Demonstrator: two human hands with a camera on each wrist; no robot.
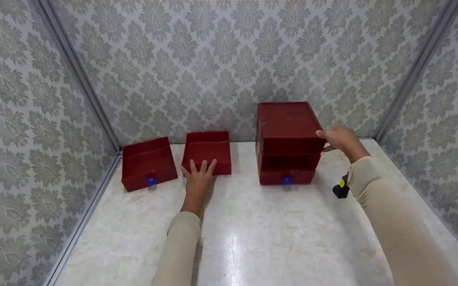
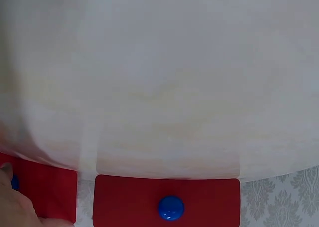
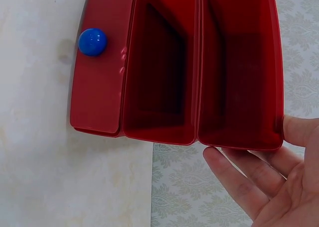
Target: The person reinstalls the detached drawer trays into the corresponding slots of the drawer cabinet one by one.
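Observation:
In the head view, my left hand (image 1: 200, 178) holds the front of a red drawer (image 1: 207, 150) lying on the table, its fingers spread over the front rim. The left wrist view shows a fingertip beside this drawer's blue knob (image 2: 15, 182). My right hand (image 1: 335, 137) grips the right front corner of a red drawer cabinet (image 1: 286, 119). From the right wrist view, the thumb lies along the top edge and the fingers rest against the side. The two upper slots of the cabinet are hollow; its bottom drawer (image 3: 99, 87) is in place, with a blue knob (image 3: 92, 42).
A second loose red drawer (image 1: 148, 159) sits slightly turned at the left, its blue knob (image 1: 151, 181) facing front. Patterned walls (image 1: 229, 59) enclose the back and both sides of the pale table (image 1: 253, 230). A black device (image 1: 341, 188) is worn at the right wrist.

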